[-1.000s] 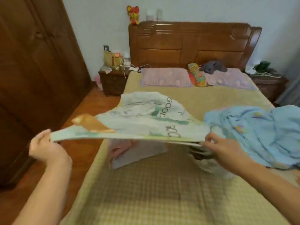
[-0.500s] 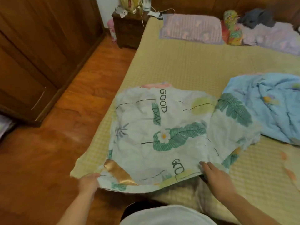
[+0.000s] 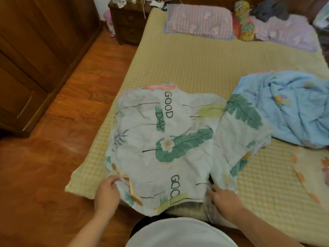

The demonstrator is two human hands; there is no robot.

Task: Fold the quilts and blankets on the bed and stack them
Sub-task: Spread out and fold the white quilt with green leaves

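**Both hands gripping the near edge of the leaf-print quilt**

The white quilt, printed with green leaves, a daisy and the words "GOOD DAY", is lying folded on the near left part of the bed, its near edge hanging just over the mattress edge. A pink layer is peeking out from under its far edge at 12 o'clock.

The left hand is pinching the quilt's near left corner at 7 o'clock, fingers curled around the fabric beside an orange leaf print. The right hand is closing on the near right corner at 5 o'clock, fingertips tucked into the fold where a second flap of the quilt is overlapping toward 3 o'clock.

A crumpled light blue blanket is lying at 2 o'clock from the quilt, touching that right flap. Purple pillows are resting at the head of the bed at 12 o'clock, with a colourful stuffed toy between them. A dark wooden nightstand is standing at 11 o'clock on the wooden floor.
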